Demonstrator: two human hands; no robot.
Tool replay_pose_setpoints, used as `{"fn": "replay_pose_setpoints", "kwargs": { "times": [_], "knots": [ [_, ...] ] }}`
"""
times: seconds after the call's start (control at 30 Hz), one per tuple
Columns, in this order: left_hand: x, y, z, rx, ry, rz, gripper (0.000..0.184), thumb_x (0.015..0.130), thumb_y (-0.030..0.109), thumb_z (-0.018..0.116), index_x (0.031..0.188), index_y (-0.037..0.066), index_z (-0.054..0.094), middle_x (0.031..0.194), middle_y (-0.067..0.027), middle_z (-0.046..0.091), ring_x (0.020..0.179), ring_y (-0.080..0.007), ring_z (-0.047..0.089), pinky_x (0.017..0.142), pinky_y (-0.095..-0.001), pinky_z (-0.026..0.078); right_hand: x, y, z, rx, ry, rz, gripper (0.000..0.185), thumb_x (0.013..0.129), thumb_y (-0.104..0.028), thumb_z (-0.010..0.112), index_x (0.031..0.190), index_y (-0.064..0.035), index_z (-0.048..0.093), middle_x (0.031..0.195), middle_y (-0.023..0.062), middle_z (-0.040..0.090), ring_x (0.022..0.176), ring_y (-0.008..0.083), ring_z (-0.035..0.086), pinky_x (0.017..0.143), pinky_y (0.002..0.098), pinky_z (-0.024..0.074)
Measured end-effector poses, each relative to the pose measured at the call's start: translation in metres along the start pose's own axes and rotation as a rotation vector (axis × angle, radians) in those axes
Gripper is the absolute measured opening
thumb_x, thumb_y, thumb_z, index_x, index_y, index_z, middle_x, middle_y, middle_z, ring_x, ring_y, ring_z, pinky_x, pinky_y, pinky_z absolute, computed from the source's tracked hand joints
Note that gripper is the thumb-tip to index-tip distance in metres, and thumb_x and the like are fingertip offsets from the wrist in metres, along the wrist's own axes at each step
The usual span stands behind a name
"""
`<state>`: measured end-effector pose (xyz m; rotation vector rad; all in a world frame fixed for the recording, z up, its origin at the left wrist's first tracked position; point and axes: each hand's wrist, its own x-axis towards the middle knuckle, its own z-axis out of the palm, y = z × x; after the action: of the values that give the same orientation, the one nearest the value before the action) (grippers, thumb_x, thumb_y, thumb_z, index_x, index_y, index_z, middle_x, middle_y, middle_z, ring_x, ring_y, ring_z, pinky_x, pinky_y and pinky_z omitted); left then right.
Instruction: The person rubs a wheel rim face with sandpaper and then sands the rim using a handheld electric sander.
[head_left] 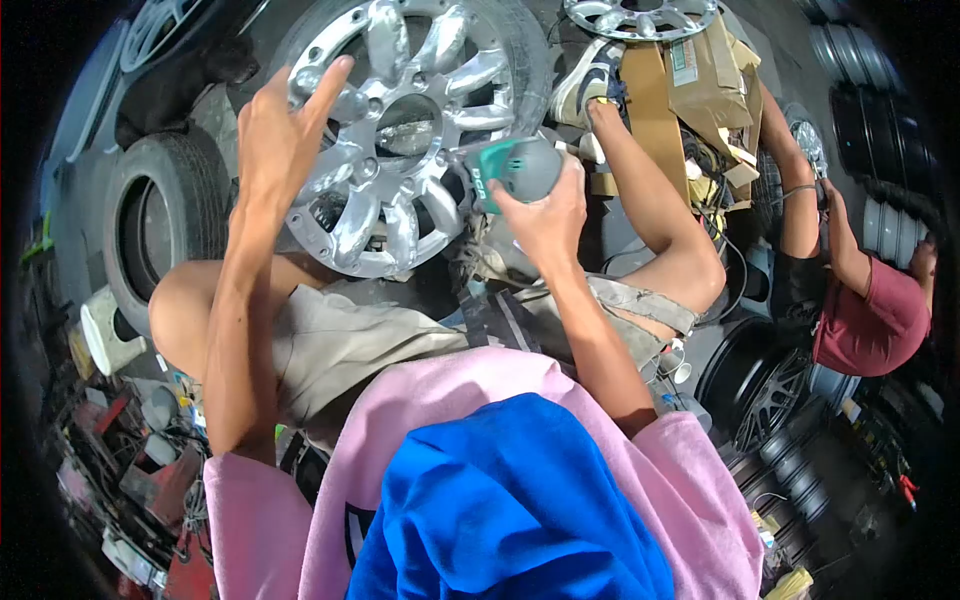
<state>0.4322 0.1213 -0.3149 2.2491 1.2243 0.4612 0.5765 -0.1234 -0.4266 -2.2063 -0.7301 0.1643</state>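
A shiny silver alloy wheel point(397, 140) with several wide spokes rests against a tyre point(527, 60) in front of my bent legs. My left hand point(275, 140) is at the wheel's left edge, its thumb over the face and its other fingers curled around the rim, partly hidden. In my right hand point(548, 205) is a green and grey power tool point(512, 172) marked DCA, gripped by its rounded grey body. The tool's front end points left at the spokes on the wheel's right side. Whether it touches the metal, I cannot tell.
A loose tyre point(165, 215) stands at the left near a dark animal point(180, 90). Cardboard boxes point(700, 85) and cables lie to the right. Another silver wheel point(640, 18) is at the top. A person in a red shirt point(872, 318) works at the far right, near a black wheel point(765, 385).
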Motion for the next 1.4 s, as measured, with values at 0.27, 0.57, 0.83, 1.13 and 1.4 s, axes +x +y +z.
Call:
{"fn": "replay_pose_setpoints", "kwargs": {
  "times": [0.27,0.57,0.83,1.13,1.4],
  "knots": [
    [-0.017,0.004,0.000,0.000,0.066,0.056,0.057,0.093,0.048,0.071,0.103,-0.008,0.070,0.085,-0.0262,0.072,0.081,-0.0389,0.072,0.078,-0.0434,0.053,0.027,0.060,-0.001,0.146,-0.253,0.599,0.085,0.065,-0.042,0.091,0.118,0.0119,0.054,0.114,0.0293,0.068,0.108,0.0367,0.069,0.097,0.0418,0.0527],
    [-0.022,0.006,0.001,-0.018,0.072,0.092,0.061,0.093,0.048,0.072,0.104,-0.011,0.068,0.081,-0.0286,0.070,0.076,-0.0392,0.072,0.072,-0.0433,0.053,0.040,-0.002,-0.005,-0.033,-0.259,0.360,0.082,0.067,-0.036,0.091,0.126,0.0079,0.055,0.117,0.0225,0.070,0.114,0.0328,0.067,0.103,0.0391,0.0490],
    [-0.021,-0.003,0.004,-0.007,0.096,0.102,0.058,0.093,0.047,0.072,0.104,-0.010,0.068,0.081,-0.0275,0.071,0.074,-0.0386,0.072,0.071,-0.0429,0.054,0.043,0.025,-0.020,0.060,-0.398,0.656,0.090,0.065,-0.041,0.091,0.122,0.0147,0.051,0.122,0.0326,0.064,0.114,0.0391,0.066,0.099,0.0437,0.0519],
    [-0.013,-0.009,0.004,0.026,0.078,0.057,0.059,0.093,0.050,0.070,0.107,-0.007,0.071,0.089,-0.0264,0.073,0.085,-0.0378,0.073,0.078,-0.0430,0.053,0.041,0.020,0.000,-0.024,-0.270,0.306,0.085,0.066,-0.036,0.093,0.127,0.0095,0.055,0.110,0.0210,0.071,0.091,0.0241,0.073,0.069,0.0334,0.0592],
    [0.000,-0.016,0.005,0.049,0.028,0.027,0.059,0.094,0.051,0.068,0.108,-0.006,0.072,0.091,-0.0256,0.074,0.091,-0.0373,0.074,0.084,-0.0430,0.053,0.020,0.060,-0.007,0.083,-0.265,0.588,0.080,0.068,-0.035,0.092,0.125,0.0080,0.054,0.108,0.0176,0.072,0.096,0.0298,0.070,0.089,0.0381,0.0554]
  ]
}}
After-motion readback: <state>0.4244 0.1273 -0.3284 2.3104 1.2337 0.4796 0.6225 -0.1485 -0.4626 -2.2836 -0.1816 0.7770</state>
